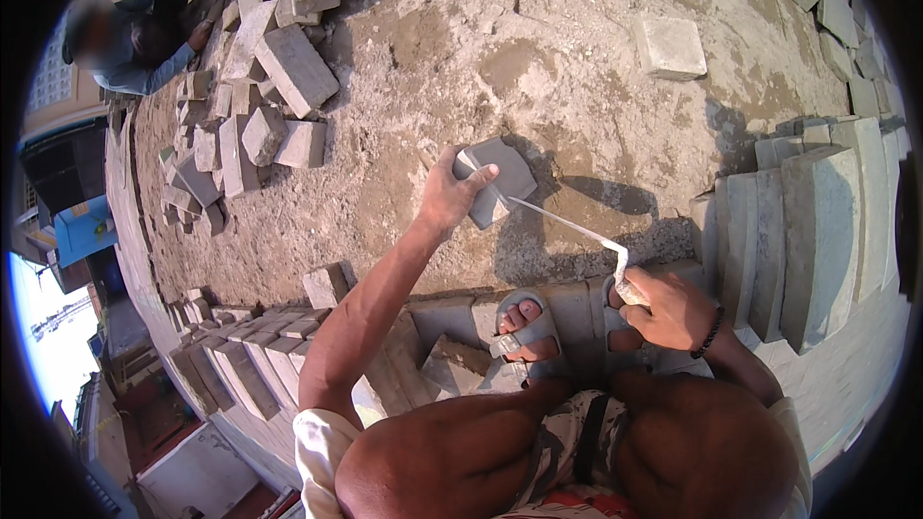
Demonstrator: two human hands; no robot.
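Observation:
My left hand (452, 187) reaches forward over the sandy ground, closed round a small grey concrete block (505, 168). Its thumb lies across the block's near side, and the block is tilted. In my right hand (668, 309) is the pale handle of a trowel (582, 233) with a bent neck. The trowel's blade shows edge-on as a thin line, its tip close to the block's right side; whether they touch I cannot tell. Shadows of my arm and the tool fall on the damp sand to the right.
Loose concrete blocks (296, 72) are heaped at the left and far left. A single block (670, 48) lies at the far right. Rows of upright blocks (817, 221) flank me on the right and left. My sandalled feet (527, 327) rest on blocks. Another person (144, 43) crouches at upper left.

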